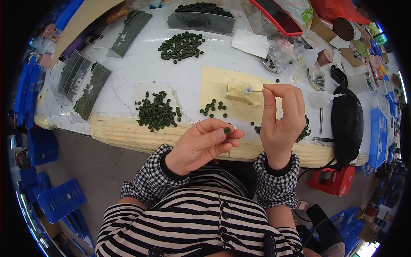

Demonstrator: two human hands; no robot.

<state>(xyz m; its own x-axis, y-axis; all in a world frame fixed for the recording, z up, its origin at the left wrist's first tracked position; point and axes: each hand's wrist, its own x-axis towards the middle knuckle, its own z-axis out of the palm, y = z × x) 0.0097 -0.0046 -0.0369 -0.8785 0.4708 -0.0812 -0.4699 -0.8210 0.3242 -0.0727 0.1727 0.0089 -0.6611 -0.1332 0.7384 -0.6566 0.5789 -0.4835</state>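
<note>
Between the thumb and fingers of my left hand (200, 143) is a small round dark green piece (227, 130), held over the table's front edge. My right hand (283, 113) is raised to the right, thumb and index finger pinched on a thin needle-like rod (257, 91). The rod points left to a small clear-blue round part (249, 89) on a cream-wrapped block (236, 91). That block rests on a yellow sheet (212, 79). Several loose green pieces (212, 107) lie in front of the block, and a larger pile (156, 112) is left of my left hand.
Another green pile (181, 46) lies farther back. Clear bins of green pieces (201, 19) stand behind and at left. At right are a red-edged phone (278, 17), plastic bags (284, 55), tweezers (321, 121) and a black pouch (347, 124). A red stool (332, 180) stands below.
</note>
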